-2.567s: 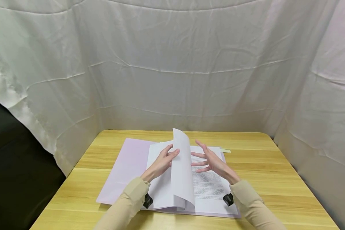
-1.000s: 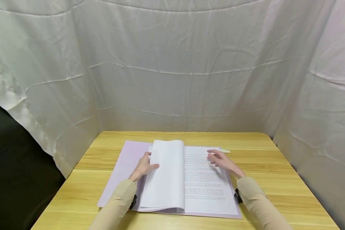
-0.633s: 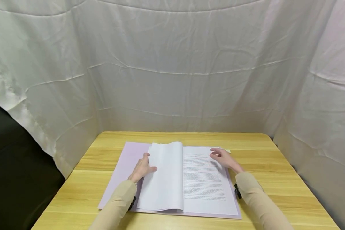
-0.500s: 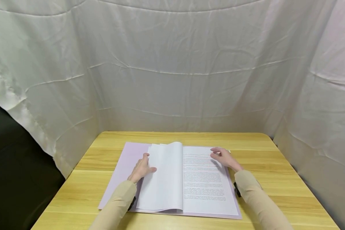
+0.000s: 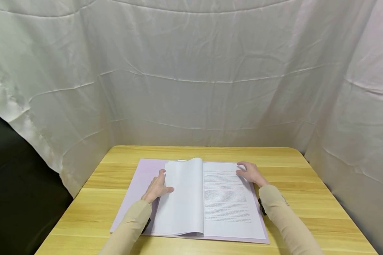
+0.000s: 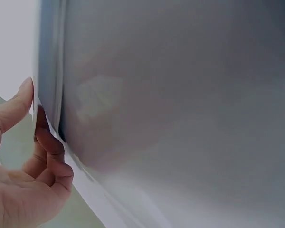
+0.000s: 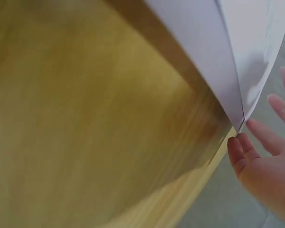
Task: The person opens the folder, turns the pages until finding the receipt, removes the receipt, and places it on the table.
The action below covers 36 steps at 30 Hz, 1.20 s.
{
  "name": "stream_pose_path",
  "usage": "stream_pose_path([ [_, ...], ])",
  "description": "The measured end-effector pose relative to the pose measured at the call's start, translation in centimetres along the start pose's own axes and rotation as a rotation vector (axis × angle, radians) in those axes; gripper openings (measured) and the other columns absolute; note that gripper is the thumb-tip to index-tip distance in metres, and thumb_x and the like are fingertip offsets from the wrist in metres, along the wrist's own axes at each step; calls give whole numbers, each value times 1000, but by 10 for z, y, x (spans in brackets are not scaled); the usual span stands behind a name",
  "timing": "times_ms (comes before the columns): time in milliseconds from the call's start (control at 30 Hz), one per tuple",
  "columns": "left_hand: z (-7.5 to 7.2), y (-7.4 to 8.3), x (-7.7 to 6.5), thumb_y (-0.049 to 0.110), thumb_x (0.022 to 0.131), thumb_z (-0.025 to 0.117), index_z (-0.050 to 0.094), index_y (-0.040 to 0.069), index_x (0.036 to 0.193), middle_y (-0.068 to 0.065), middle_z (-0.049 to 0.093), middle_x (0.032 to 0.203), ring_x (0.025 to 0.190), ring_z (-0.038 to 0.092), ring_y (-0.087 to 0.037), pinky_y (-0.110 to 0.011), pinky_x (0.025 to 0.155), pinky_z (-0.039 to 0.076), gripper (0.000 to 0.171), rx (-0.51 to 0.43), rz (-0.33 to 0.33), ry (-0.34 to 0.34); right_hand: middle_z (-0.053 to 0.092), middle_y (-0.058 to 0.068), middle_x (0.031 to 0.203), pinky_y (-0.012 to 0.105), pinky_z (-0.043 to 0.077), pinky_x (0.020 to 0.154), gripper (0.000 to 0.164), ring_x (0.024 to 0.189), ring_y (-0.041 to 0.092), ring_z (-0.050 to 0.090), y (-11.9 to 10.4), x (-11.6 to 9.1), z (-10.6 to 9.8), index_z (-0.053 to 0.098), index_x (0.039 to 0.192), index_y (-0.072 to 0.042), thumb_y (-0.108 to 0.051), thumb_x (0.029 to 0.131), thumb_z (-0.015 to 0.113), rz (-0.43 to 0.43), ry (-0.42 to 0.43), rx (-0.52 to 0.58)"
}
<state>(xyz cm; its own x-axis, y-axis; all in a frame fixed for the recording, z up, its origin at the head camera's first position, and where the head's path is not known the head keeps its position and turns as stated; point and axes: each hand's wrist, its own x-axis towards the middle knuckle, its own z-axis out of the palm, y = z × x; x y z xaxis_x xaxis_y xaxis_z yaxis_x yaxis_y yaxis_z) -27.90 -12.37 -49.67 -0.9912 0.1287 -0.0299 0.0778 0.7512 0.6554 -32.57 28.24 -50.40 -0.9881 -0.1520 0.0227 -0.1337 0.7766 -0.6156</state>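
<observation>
A lilac folder lies spread on the table, with white paper sheets in it. Turned-over sheets curve to the left, blank side up. My left hand pinches their left edge, thumb on top and fingers beneath, as the left wrist view shows. On the right lies a printed page. At its upper right corner is my right hand, fingers loosely bent. The right wrist view has the fingertips right at the folder's corner. The yellowish tab seen there earlier is hidden behind this hand.
A wooden table carries the folder. Pale cloth hangs round the back and sides. A black area shows at the far left, beyond the table edge.
My left hand has brought the raised sheets down to the left. My right hand has moved from beside them to the page's upper right corner, covering the tab.
</observation>
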Motion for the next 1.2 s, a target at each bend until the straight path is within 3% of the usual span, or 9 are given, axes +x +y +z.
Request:
stream_pose_path([
  [133,0,-3,0,10,80,84,31,-11,147,-34,64,119,101,65,-39,-54,94,54,88,4,6,4,53,35,140,66,31,116,45,136,55,40,0,-1,0,56,133,9,-15,96,63,18,21,-10],
  [233,-1,-3,0,11,79,85,34,-11,146,-30,63,119,113,59,-43,-55,98,51,87,13,14,17,53,35,140,66,32,115,45,135,56,41,1,-1,0,55,133,9,-15,95,63,30,30,-20],
  [533,0,-1,-1,15,72,89,44,-12,138,-30,56,122,106,52,-41,-50,98,46,84,123,84,100,45,35,147,66,30,117,52,139,53,37,1,1,-1,49,142,7,-15,96,62,67,52,61],
  [667,2,0,1,14,72,89,46,-11,139,-29,56,122,104,51,-39,-49,95,47,83,123,67,107,44,34,148,64,30,117,54,139,51,37,0,5,0,47,144,7,-15,96,62,68,95,62],
  [833,3,-1,4,13,72,90,45,-10,140,-29,57,125,105,52,-39,-51,98,46,85,124,40,89,46,35,145,62,39,112,56,132,49,46,-1,8,1,45,145,8,-11,95,63,75,131,80],
  [933,3,-1,4,14,73,89,45,-10,141,-28,57,125,106,53,-38,-51,98,47,85,133,40,83,56,35,132,56,46,104,57,117,44,55,-3,10,0,45,144,8,-7,93,63,85,163,95],
  [1033,3,-1,3,14,74,89,44,-9,141,-28,57,125,107,53,-38,-51,100,46,84,124,38,77,64,29,110,44,49,87,54,96,35,58,-5,10,-1,50,140,9,-4,90,65,91,201,82],
  [1200,3,-2,4,14,75,88,43,-10,141,-28,57,125,107,52,-39,-52,99,46,84,115,39,69,64,17,91,30,41,69,23,82,26,53,-6,10,-1,66,109,7,-8,91,67,120,226,70],
])
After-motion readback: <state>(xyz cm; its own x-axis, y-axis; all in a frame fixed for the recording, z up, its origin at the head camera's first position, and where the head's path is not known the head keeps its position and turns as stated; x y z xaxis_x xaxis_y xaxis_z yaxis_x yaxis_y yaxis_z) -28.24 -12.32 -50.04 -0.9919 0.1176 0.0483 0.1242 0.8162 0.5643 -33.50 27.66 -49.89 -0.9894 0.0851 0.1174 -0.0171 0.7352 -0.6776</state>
